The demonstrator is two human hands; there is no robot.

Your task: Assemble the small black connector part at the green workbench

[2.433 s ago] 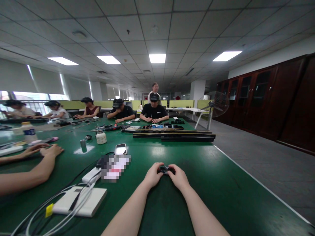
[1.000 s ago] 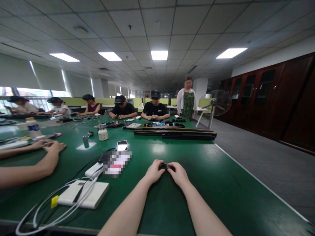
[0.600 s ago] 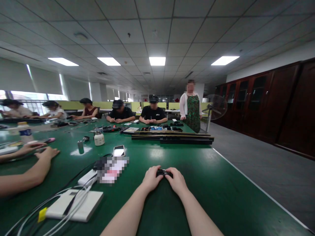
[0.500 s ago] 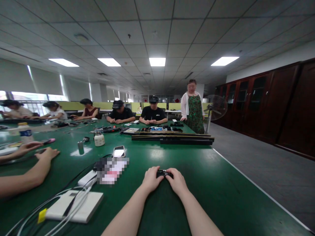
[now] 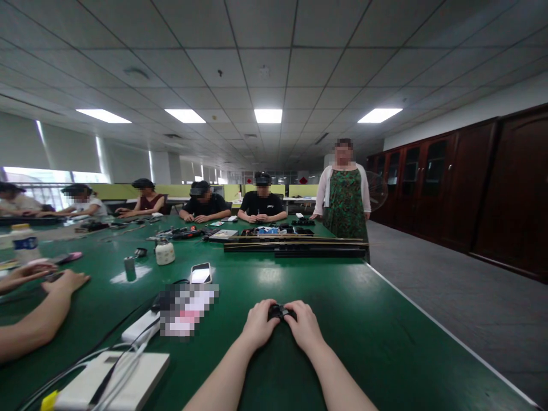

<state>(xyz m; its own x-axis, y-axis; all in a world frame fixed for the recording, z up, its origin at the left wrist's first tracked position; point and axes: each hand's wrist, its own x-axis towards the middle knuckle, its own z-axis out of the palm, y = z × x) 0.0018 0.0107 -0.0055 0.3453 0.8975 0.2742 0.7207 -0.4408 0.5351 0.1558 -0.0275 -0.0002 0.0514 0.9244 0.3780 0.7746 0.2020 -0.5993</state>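
Both my hands rest on the green table (image 5: 363,319), low in the middle of the view. My left hand (image 5: 260,322) and my right hand (image 5: 303,325) are curled toward each other, fingers closed on a small black part (image 5: 279,311) held between them just above the tabletop. Only the top of the part shows between my fingertips. My forearms run back toward the bottom edge.
A phone (image 5: 200,273), a white power strip (image 5: 139,327), a white box with cables (image 5: 109,388) lie to my left. Another person's arms (image 5: 38,319) rest at far left. Long black rails (image 5: 299,246) cross the table ahead. Seated workers sit beyond; a person in a green dress (image 5: 346,200) stands at the table's right side.
My hands stay closed on the small black part in the same place. The standing person has walked along the table's right side toward me. My view has tipped upward slightly.
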